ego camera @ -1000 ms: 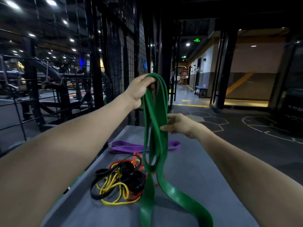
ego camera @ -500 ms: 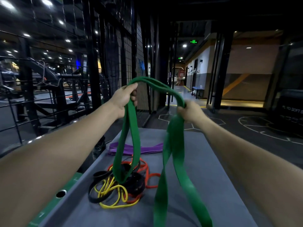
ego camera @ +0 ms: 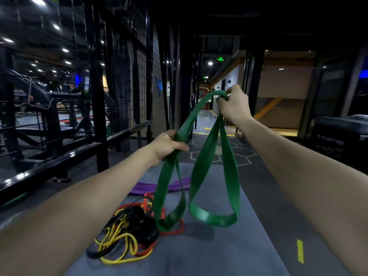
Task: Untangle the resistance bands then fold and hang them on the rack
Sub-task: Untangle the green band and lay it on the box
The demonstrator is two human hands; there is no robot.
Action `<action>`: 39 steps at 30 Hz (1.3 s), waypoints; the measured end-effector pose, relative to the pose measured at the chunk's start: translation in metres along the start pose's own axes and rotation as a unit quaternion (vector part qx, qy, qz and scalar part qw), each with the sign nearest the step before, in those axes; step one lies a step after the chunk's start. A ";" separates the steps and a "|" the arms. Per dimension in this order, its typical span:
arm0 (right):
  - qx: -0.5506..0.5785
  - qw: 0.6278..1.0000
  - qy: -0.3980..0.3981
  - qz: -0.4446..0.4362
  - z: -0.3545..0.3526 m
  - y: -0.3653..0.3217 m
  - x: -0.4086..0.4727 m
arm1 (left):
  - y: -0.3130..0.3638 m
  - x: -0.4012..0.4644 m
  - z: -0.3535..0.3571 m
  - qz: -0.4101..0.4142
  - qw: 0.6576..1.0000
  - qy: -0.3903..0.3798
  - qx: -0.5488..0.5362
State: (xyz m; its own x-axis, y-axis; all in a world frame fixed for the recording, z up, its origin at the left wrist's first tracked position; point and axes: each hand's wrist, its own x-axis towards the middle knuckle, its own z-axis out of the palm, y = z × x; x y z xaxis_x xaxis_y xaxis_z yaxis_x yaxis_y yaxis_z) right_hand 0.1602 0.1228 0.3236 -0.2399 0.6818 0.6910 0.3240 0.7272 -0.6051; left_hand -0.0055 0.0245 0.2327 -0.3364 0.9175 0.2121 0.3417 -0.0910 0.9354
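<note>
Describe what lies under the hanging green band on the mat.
Below the green band held by the left hand and right hand: a grey mat, purple band, and a red-yellow-black tangle, partly hidden.

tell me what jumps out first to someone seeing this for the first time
The wide green band dominates mid-frame, held up between the left hand and the higher right hand, drooping in two loops. Below left, a yellow, black and red tangle of bands lies on the grey mat.
</note>
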 end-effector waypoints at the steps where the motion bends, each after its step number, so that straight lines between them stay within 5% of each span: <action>1: -0.015 1.000 -0.009 -0.011 0.001 0.000 -0.001 | 0.003 0.001 0.005 0.004 1.000 -0.003 -0.005; 18: -0.033 0.996 -0.064 -0.052 -0.001 0.024 -0.014 | -0.009 0.009 0.044 0.053 0.998 0.029 -0.024; 21: -0.028 0.994 -0.085 -0.061 0.006 0.019 -0.017 | -0.001 0.009 0.051 0.057 0.998 -0.016 -0.026; 33: 0.072 0.989 -0.129 -0.012 0.039 0.016 -0.023 | -0.025 0.007 0.062 0.040 0.994 -0.027 -0.101; 39: 0.192 0.958 -0.213 0.030 0.038 0.023 -0.036 | -0.026 0.006 0.050 0.007 0.986 0.059 -0.158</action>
State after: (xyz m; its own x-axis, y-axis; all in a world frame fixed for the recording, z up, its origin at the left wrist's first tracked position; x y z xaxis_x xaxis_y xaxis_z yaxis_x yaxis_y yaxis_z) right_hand 0.1412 0.1186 0.2696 -0.6094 0.6338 0.4764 0.0083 0.6059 -0.7955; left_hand 0.0277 0.0519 0.1950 -0.4397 0.8657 0.2394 0.0625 -0.2364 0.9697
